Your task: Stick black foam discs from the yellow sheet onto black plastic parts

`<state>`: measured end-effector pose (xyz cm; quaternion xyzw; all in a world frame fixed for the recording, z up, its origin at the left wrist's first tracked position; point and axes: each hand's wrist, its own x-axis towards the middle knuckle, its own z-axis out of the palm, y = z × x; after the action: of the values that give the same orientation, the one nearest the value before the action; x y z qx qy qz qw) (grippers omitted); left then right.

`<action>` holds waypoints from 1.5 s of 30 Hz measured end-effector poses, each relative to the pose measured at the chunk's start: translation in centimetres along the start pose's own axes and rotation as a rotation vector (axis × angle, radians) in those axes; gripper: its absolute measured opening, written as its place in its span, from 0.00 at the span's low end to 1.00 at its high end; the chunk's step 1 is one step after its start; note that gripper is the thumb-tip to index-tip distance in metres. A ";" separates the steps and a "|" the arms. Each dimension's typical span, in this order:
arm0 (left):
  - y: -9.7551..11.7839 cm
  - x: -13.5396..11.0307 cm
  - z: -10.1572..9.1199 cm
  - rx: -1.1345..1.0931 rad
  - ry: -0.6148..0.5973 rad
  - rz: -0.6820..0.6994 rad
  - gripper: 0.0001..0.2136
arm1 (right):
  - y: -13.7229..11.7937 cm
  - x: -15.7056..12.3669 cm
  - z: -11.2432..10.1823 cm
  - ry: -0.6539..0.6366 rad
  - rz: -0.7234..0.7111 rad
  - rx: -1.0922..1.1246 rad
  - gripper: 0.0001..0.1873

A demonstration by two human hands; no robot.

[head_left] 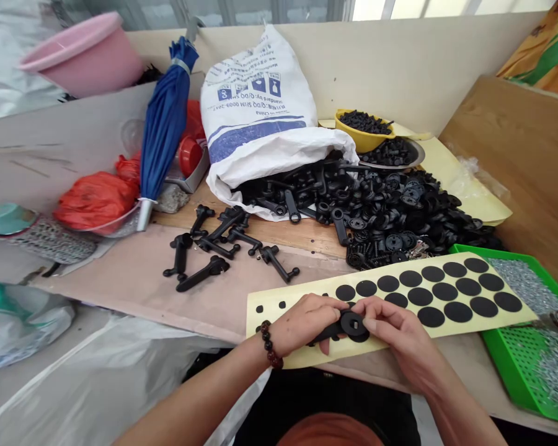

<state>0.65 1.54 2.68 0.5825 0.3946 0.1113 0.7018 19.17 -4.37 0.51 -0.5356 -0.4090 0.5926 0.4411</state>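
Observation:
My left hand (pixel 307 319) is closed around a black plastic crank handle, whose arm is mostly hidden under the fingers. A black round disc (pixel 353 324) with a hole in its middle sits at the end of that handle, facing up. The thumb and fingertips of my right hand (pixel 395 323) pinch the disc's right edge. Both hands are over a pale yellow backing sheet (pixel 474 322) that carries rows of black round stickers (pixel 444 291). On its left part only small black dots are left. Finished-looking crank handles (pixel 204 272) lie in a loose group beyond my left hand.
A white woven sack (pixel 260 93) spills black plastic parts (pixel 400 204) across the back. Behind them stand a yellow bowl (pixel 360 139) and a metal bowl (pixel 418 153). A green tray (pixel 506 359) of small metal pieces is at right. A blue umbrella (pixel 165 124) leans at left.

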 end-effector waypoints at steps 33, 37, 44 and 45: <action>-1.0 0.5 0.3 -0.033 0.008 0.002 0.21 | 0.1 -0.1 0.2 0.003 -0.024 -0.006 0.12; -1.2 0.6 0.3 -0.029 0.005 -0.002 0.22 | 0.2 -0.1 0.1 -0.010 -0.020 0.004 0.12; -1.4 0.5 0.3 -0.005 0.017 0.055 0.21 | 0.3 0.0 0.1 -0.013 -0.034 -0.007 0.12; -1.4 0.5 0.3 -0.004 0.022 0.059 0.20 | 0.3 0.0 0.1 -0.011 -0.034 -0.004 0.11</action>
<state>0.73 1.17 1.18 0.5913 0.3848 0.1394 0.6949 19.09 -4.44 0.24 -0.5264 -0.4216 0.5871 0.4477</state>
